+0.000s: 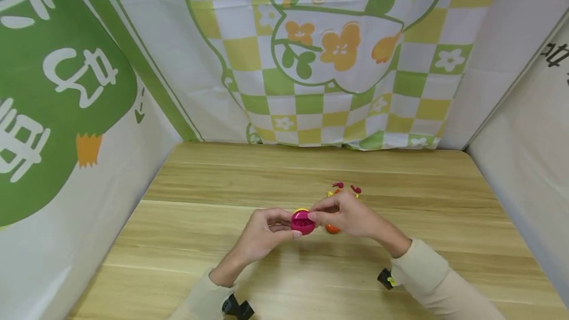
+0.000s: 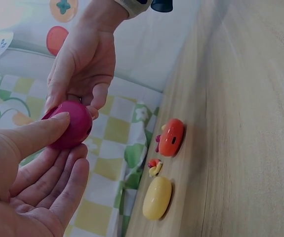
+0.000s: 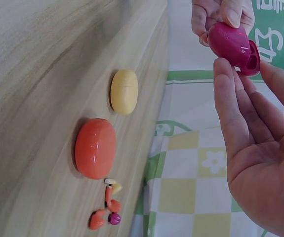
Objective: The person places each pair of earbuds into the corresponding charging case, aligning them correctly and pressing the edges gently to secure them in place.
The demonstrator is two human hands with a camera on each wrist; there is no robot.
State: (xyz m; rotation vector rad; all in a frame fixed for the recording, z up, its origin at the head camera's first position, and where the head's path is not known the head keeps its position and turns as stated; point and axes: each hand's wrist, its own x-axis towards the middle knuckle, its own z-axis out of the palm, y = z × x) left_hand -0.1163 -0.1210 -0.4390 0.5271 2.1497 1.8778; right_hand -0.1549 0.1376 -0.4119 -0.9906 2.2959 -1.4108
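"What's nearest?"
"Pale sleeves (image 1: pixel 449 285), with a black device (image 1: pixel 237 306) at the left cuff."
"And the hands?"
"The left hand (image 1: pixel 262 233) has its grip on a magenta case (image 1: pixel 303 227), thumb against one side, fingers on the other. The right hand (image 1: pixel 353 215) has its own grip pinching the edge of that case."
"So where is the case?"
"Between the hands, raised over the wooden counter (image 1: pixel 191 241), and it stands open with its hollow inside showing."
"Further off?"
"On the counter, an orange case (image 3: pixel 96 148) and a yellow case (image 3: pixel 124 92), near each other but apart. Beyond the orange one lie small magenta, orange and yellow earbuds (image 3: pixel 97 220)."
"Behind those?"
"A checked cloth (image 1: pixel 308 103) with orange flowers."
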